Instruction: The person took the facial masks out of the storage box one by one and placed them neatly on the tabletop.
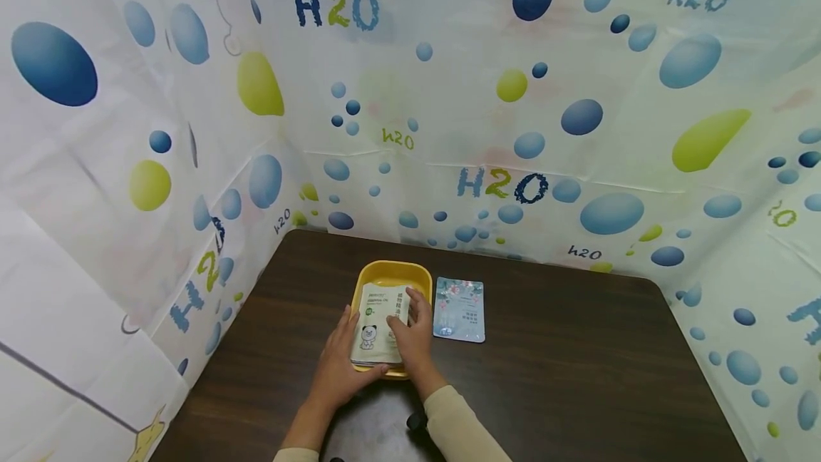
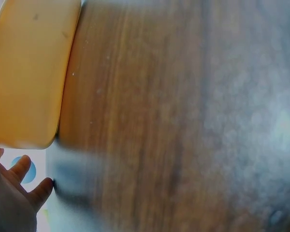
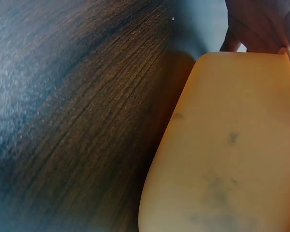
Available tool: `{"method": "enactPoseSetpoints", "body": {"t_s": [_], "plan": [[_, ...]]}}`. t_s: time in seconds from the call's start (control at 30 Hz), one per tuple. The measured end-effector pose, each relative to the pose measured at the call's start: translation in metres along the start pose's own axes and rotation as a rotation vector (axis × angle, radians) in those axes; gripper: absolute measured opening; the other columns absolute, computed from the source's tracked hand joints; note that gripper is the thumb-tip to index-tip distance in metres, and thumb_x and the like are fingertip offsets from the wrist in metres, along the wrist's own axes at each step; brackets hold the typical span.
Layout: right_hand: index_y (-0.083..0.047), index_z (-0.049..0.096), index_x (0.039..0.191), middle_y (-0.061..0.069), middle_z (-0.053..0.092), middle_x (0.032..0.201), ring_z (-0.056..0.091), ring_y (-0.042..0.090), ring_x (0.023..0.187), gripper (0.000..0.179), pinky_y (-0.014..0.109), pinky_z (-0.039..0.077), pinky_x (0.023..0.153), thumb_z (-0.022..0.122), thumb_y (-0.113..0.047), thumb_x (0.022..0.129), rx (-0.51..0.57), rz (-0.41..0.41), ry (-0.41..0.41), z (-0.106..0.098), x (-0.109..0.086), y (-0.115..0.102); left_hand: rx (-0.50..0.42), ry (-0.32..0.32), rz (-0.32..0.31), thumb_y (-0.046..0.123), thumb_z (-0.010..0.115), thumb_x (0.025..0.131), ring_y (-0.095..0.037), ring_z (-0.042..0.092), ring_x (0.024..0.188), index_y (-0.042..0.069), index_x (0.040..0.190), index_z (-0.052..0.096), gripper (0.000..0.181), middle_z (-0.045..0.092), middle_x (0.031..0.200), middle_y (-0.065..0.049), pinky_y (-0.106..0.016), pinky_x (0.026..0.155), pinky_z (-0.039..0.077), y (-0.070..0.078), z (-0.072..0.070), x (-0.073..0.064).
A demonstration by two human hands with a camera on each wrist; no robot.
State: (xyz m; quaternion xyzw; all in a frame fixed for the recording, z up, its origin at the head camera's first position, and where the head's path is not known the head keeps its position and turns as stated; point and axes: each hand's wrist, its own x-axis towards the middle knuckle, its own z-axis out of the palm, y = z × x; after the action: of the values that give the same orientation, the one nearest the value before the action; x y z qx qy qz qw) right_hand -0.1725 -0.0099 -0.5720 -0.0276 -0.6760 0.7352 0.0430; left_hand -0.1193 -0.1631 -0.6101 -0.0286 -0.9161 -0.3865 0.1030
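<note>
A yellow plastic tray stands on the table in the head view, its side large in both wrist views. Over it lies a small stack of pale green sheet mask packets, the top one printed with a panda-like figure. My left hand holds the stack's left side, its thumb along the near edge. At the right side my right hand grips the packets, thumb on top and fingers at the edge. In the left wrist view, spread fingers show beyond the tray's end. Part of the tray's inside is hidden by the stack.
A light blue flowered packet lies flat just right of the tray. The dark wooden table extends to the right. Printed curtains hang around the back and sides. A small black object shows by the right sleeve.
</note>
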Motion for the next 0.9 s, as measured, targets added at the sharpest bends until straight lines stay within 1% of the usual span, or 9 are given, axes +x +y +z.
{"method": "enactPoseSetpoints", "body": {"t_s": [0.13, 0.3, 0.4, 0.5, 0.53, 0.6, 0.7, 0.8, 0.9], "plan": [[-0.001, 0.051, 0.144, 0.022, 0.033, 0.163, 0.04, 0.041, 0.148, 0.06, 0.055, 0.031, 0.121, 0.067, 0.007, 0.087, 0.083, 0.018, -0.028, -0.0017, 0.0007, -0.0036, 0.0, 0.001, 0.004, 0.063, 0.086, 0.068, -0.043, 0.04, 0.145, 0.015, 0.16, 0.035, 0.116, 0.024, 0.171, -0.009, -0.067, 0.107, 0.04, -0.0001, -0.0017, 0.001], [0.0, 0.049, 0.146, 0.025, 0.04, 0.159, 0.039, 0.04, 0.149, 0.062, 0.051, 0.032, 0.12, 0.065, 0.01, 0.087, 0.134, 0.076, -0.075, -0.003, 0.0045, -0.0055, -0.005, 0.003, 0.017, 0.064, 0.086, 0.068, -0.043, 0.039, 0.146, 0.015, 0.16, 0.035, 0.115, 0.025, 0.17, -0.01, -0.068, 0.107, 0.039, 0.0, -0.003, 0.0037], [-0.003, 0.049, 0.148, 0.023, 0.045, 0.157, 0.048, 0.04, 0.143, 0.062, 0.047, 0.045, 0.113, 0.065, 0.008, 0.088, 0.114, 0.101, -0.134, -0.0036, 0.0053, -0.0055, -0.002, 0.0, 0.016, 0.064, 0.086, 0.068, -0.042, 0.038, 0.146, 0.015, 0.16, 0.035, 0.116, 0.024, 0.17, -0.011, -0.067, 0.107, 0.039, -0.0009, -0.0031, 0.0042], [-0.004, 0.047, 0.15, 0.023, 0.048, 0.154, 0.058, 0.04, 0.133, 0.064, 0.04, 0.057, 0.098, 0.065, 0.005, 0.09, 0.083, 0.115, -0.205, -0.0043, 0.0049, -0.0046, 0.0, -0.008, 0.011, 0.064, 0.086, 0.068, -0.042, 0.038, 0.146, 0.015, 0.16, 0.034, 0.116, 0.023, 0.171, -0.01, -0.067, 0.107, 0.039, -0.0019, -0.0026, 0.0039], [-0.005, 0.046, 0.151, 0.023, 0.049, 0.154, 0.06, 0.039, 0.13, 0.064, 0.037, 0.058, 0.094, 0.065, 0.004, 0.091, 0.062, 0.117, -0.229, -0.0046, 0.0046, -0.0041, 0.002, -0.012, 0.009, 0.064, 0.085, 0.068, -0.042, 0.038, 0.146, 0.016, 0.16, 0.034, 0.116, 0.023, 0.171, -0.009, -0.067, 0.107, 0.039, -0.0023, -0.0024, 0.0035], [-0.005, 0.044, 0.153, 0.023, 0.05, 0.153, 0.061, 0.037, 0.128, 0.065, 0.033, 0.059, 0.091, 0.065, 0.001, 0.092, 0.022, 0.116, -0.262, -0.0048, 0.0042, -0.0031, 0.005, -0.016, 0.005, 0.065, 0.085, 0.068, -0.042, 0.038, 0.146, 0.016, 0.16, 0.034, 0.116, 0.022, 0.171, -0.009, -0.068, 0.107, 0.039, -0.0028, -0.002, 0.0029], [-0.005, 0.039, 0.156, 0.021, 0.049, 0.154, 0.059, 0.034, 0.13, 0.066, 0.033, 0.057, 0.095, 0.064, -0.003, 0.095, -0.034, 0.116, -0.279, -0.0049, 0.004, -0.0025, 0.007, -0.017, 0.003, 0.065, 0.085, 0.069, -0.043, 0.038, 0.146, 0.017, 0.161, 0.033, 0.116, 0.022, 0.171, -0.009, -0.068, 0.106, 0.04, -0.0033, -0.0013, 0.0019], [-0.008, 0.035, 0.159, 0.019, 0.047, 0.156, 0.055, 0.033, 0.135, 0.068, 0.04, 0.054, 0.103, 0.063, -0.008, 0.097, -0.054, 0.145, -0.284, -0.0049, 0.004, -0.0027, 0.009, -0.016, 0.004, 0.066, 0.084, 0.069, -0.043, 0.038, 0.146, 0.018, 0.161, 0.032, 0.116, 0.022, 0.171, -0.009, -0.068, 0.106, 0.04, -0.0032, -0.0005, 0.0012], [-0.011, 0.031, 0.161, 0.016, 0.039, 0.163, 0.046, 0.033, 0.144, 0.071, 0.046, 0.047, 0.111, 0.063, -0.01, 0.097, -0.068, 0.177, -0.282, -0.005, 0.0034, -0.0038, 0.008, -0.018, 0.006, 0.067, 0.084, 0.069, -0.043, 0.038, 0.146, 0.018, 0.161, 0.032, 0.116, 0.022, 0.171, -0.009, -0.068, 0.106, 0.039, -0.0023, 0.0, 0.0005]]}}
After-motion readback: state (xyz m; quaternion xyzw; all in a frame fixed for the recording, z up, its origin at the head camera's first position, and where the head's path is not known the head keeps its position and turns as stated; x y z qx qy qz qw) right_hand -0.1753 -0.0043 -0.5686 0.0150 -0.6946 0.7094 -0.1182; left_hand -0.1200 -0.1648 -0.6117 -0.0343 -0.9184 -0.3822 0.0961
